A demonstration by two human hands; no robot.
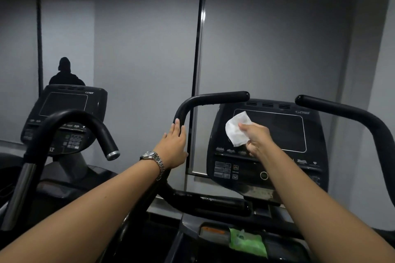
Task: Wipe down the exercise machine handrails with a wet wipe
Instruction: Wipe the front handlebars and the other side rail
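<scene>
Head view, nearest first: two bare forearms reaching up from the bottom edge, watch (152,156) on the left wrist. Just beyond, low on the machine, a green pack (248,241) lying flat.

Up to the left hand (174,145): laid flat against the upright stretch of the left rail (213,97), fingers straight, nothing clasped. Looks like steadying, not wiping.

Across to the right hand (256,136): pinching the wipe (236,128) between thumb and curled fingers, held up in front of the console (265,168), between the two rails and off both. Whether brushing the screen, cannot tell.

On handling, a judgement: featherlight, limp, damp, no stiffness at all. Best bunched over the fingers and wrapped round the tube rather than held by one edge, else likely to drag and slip loose. No breakage risk; tearing possible if snagged.

On pointing: long axis of the wipe near upright, sheet fanning left from the pinch, toward the left rail. Left rail rising from below, bending above the hand, then running right, capped end toward the middle. Right rail (352,111) mirroring that, end pointing left, no hand on it.
</scene>
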